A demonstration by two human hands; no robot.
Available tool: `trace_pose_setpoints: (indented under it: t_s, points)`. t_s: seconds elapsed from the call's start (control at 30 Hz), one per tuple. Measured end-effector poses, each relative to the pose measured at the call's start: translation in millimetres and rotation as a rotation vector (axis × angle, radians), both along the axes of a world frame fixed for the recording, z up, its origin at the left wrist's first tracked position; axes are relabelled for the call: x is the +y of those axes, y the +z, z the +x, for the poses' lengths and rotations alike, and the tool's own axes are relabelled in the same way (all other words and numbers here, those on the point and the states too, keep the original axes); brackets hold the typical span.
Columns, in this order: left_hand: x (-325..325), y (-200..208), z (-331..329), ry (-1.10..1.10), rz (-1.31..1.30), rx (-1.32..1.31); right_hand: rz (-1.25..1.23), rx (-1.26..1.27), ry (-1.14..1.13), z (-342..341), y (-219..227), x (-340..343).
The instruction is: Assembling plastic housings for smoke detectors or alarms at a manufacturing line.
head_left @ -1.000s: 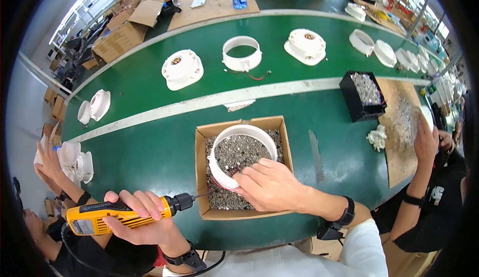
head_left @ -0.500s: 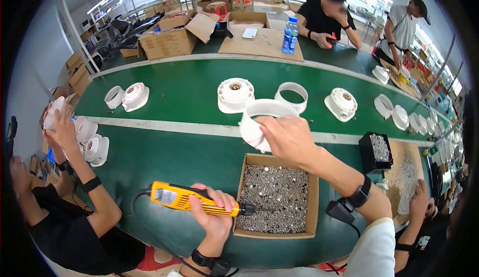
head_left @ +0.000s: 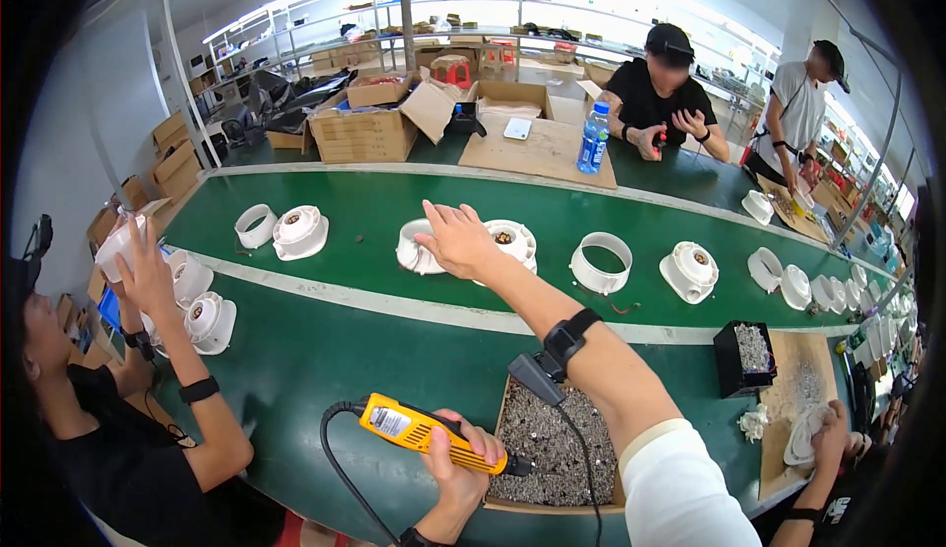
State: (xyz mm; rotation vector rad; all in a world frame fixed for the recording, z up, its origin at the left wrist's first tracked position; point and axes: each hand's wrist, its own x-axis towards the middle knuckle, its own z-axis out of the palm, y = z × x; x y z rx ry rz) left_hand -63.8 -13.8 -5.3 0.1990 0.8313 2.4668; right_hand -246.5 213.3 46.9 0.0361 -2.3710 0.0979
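Note:
My left hand is wrapped around a yellow corded electric screwdriver, its black tip pointing right over the screw box. My right hand is stretched across to the green belt, fingers extended, beside a white plastic ring. The thumb side is close to that ring; whether it touches cannot be made out. A white round housing with a copper-coloured centre is partly hidden behind this hand. Below my right forearm is a shallow cardboard box filled with small silvery metal pieces, probably screws.
More white rings and housings stand along the belt. A black bin of small metal parts is at right. A person on the left holds a white part. Across the belt are a bottle, cartons and people.
My right hand has carried the white ring left and onto the belt, and its fingers have opened from it. My left hand still holds the screwdriver. The view has shifted.

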Motion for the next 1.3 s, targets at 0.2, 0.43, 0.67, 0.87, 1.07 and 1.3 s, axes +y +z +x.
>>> trace_pose_setpoints:
  t_s: [0.2, 0.43, 0.67, 0.87, 1.07, 1.3]
  points:
    - [-4, 1, -3, 0.001, 0.007, -0.003, -0.371, -0.256, 0.119, 92, 16, 4]
    - [2, 4, -4, 0.004, 0.008, -0.019, -0.715, -0.589, 0.234, 238, 9, -16]
    - [6, 7, -5, 0.111, -0.027, -0.095, -0.702, -0.366, 0.226, 287, -28, -46]
    - [17, 6, 5, 0.199, -0.125, -0.019, -0.726, -0.207, 0.204, 294, -48, -40]
    - [15, 22, 13, 0.049, -0.148, 0.001, -0.698, -0.243, 0.178, 302, -44, -44]
    - [13, 18, 7, 0.053, -0.167, 0.006, -0.643, -0.175, 0.111, 295, -48, -48]
